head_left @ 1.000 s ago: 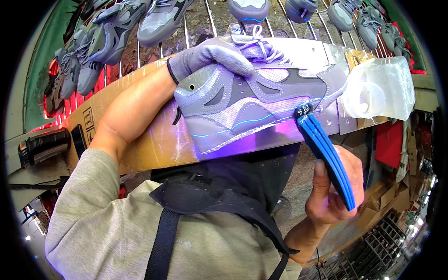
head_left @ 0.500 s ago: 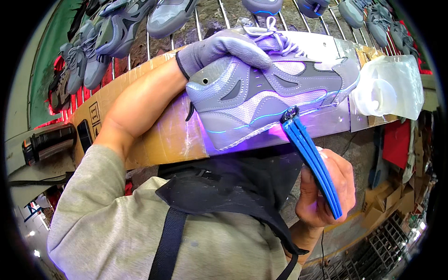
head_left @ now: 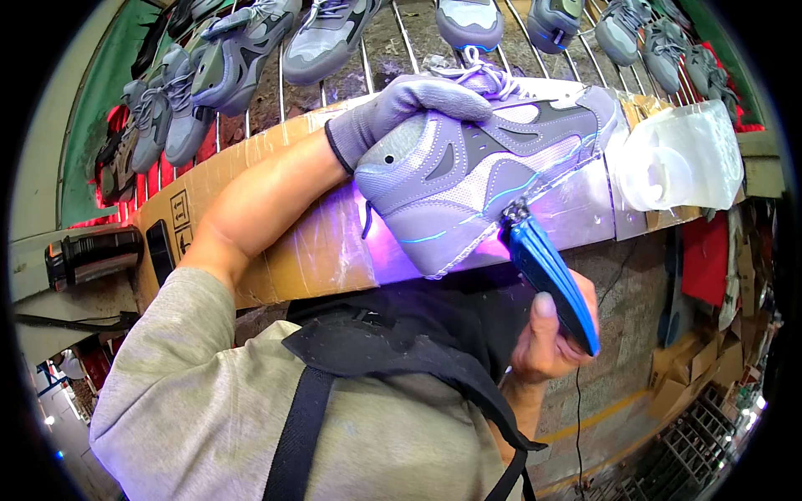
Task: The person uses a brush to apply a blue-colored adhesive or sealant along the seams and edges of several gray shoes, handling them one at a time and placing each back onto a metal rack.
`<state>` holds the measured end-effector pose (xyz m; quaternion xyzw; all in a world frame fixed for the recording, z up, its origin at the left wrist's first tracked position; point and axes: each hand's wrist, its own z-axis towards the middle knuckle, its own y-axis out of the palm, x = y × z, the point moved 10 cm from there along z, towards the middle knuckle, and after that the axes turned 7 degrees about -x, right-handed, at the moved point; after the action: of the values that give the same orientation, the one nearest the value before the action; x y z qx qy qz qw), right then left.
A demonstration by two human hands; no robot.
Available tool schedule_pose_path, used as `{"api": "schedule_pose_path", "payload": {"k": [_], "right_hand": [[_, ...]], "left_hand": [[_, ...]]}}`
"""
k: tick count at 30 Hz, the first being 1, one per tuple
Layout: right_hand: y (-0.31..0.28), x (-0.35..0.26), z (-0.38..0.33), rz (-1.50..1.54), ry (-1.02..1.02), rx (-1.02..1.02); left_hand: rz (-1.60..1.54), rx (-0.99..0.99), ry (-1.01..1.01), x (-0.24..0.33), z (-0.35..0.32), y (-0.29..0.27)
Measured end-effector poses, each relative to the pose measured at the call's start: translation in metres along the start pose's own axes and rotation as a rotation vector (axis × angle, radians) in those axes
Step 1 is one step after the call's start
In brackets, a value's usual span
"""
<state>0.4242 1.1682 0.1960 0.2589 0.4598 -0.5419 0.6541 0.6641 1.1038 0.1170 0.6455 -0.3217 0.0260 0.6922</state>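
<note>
A grey sneaker lies on its side above the bench, heel toward my left and toe raised to the right. My left hand, in a light grey glove, is closed over its ankle collar near the laces. A blue glowing line runs along the shoe's lower side, close above its whitish bottom edge. My bare right hand holds a blue-handled brush from below. The brush's dark, clotted tip meets the bottom edge near midfoot. Part of my right fingers is hidden behind the handle.
Cardboard and a metal sheet cover the bench. A translucent plastic container with a round cup stands at the right. Several grey sneakers rest on the metal-bar rack beyond. A dark phone lies at the left.
The sneaker has tilted, its toe shifting left and up and its heel lower. My right hand has moved left and up, and the brush has rolled in its grip.
</note>
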Motion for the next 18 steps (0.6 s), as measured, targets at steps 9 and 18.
{"api": "schedule_pose_path", "payload": {"k": [9, 18], "right_hand": [[-0.017, -0.032, 0.029, -0.141, -0.002, -0.040], [-0.004, -0.067, 0.041, -0.330, -0.141, -0.234]], "left_hand": [[0.606, 0.012, 0.138, 0.023, 0.003, 0.003], [1.017, -0.221, 0.372, 0.043, -0.008, 0.065]]}}
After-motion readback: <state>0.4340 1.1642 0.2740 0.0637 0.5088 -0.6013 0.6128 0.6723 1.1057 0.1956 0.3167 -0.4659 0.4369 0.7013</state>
